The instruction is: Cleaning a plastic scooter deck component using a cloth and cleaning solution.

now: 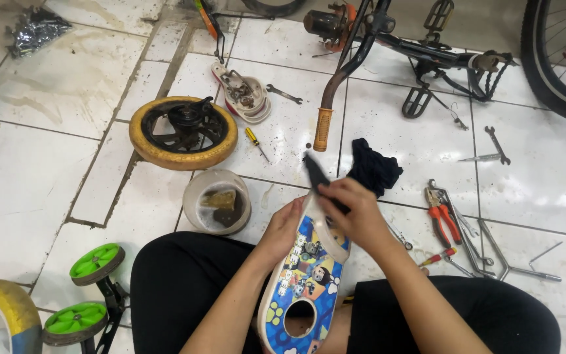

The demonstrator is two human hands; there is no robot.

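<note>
A white plastic bicycle chain cover (302, 288) with a blue cartoon sticker and a round hole rests on my lap. My left hand (282, 228) grips its left edge near the top. My right hand (356, 213) wraps over the cover's upper end and pinches a dark cloth (318, 177) that sticks up to the left. A second dark rag (373, 168) lies on the tiles just beyond my right hand.
A small yellow-tyred wheel (183, 132), a round bowl with dirty liquid (217, 201), a yellow screwdriver (255, 142) and another cover (247, 97) lie ahead. Red pliers (443, 215), wrenches (496, 145) and rods sit right. An upturned bicycle frame (388, 46) stands beyond. Green training wheels (93, 288) are at left.
</note>
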